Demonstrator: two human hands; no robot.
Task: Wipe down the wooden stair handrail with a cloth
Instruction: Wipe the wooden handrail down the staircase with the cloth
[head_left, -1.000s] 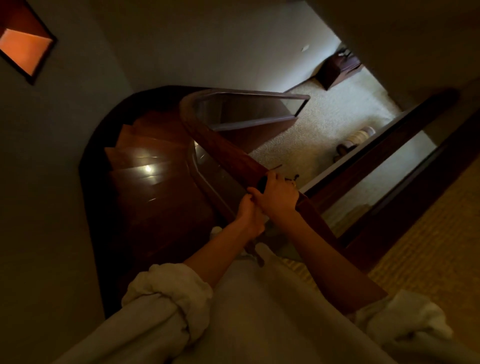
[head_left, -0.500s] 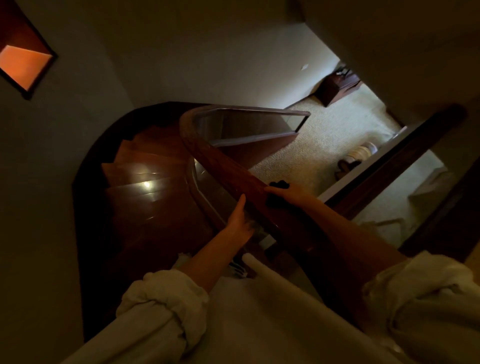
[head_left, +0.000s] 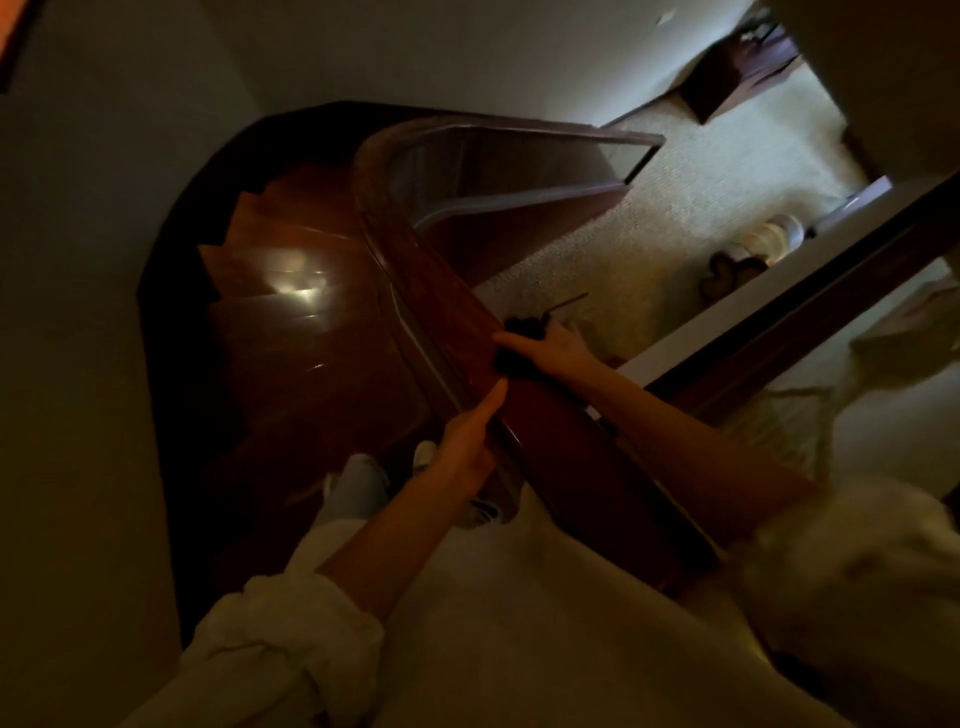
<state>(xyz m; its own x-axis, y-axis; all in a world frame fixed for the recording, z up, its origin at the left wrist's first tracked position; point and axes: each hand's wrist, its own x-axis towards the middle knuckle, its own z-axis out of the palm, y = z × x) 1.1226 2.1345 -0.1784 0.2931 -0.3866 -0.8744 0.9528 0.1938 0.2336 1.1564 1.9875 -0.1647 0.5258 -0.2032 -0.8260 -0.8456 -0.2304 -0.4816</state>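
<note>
A dark reddish wooden handrail (head_left: 447, 306) runs from the lower right up through the middle and curves round at the top of the stairwell. My right hand (head_left: 558, 348) lies over the rail's top and presses a dark cloth (head_left: 519, 358) against it, thumb stretched along the rail. The cloth is nearly black and partly hidden under the palm. My left hand (head_left: 467, 441) touches the rail's left side just below, fingers straight and pointing up the rail. Both sleeves are rolled up.
Glossy wooden winder steps (head_left: 291, 291) drop away on the left below the rail. Past the rail lies a carpeted floor (head_left: 675, 208) far below, with dark slippers (head_left: 727, 270) and a wooden cabinet (head_left: 737, 78). A second dark rail (head_left: 831, 291) crosses at the right.
The hands were together on the rail a second ago; the right hand with the cloth has slid up the rail, and the left hand has opened flat against the rail's side. The camera has leaned forward.
</note>
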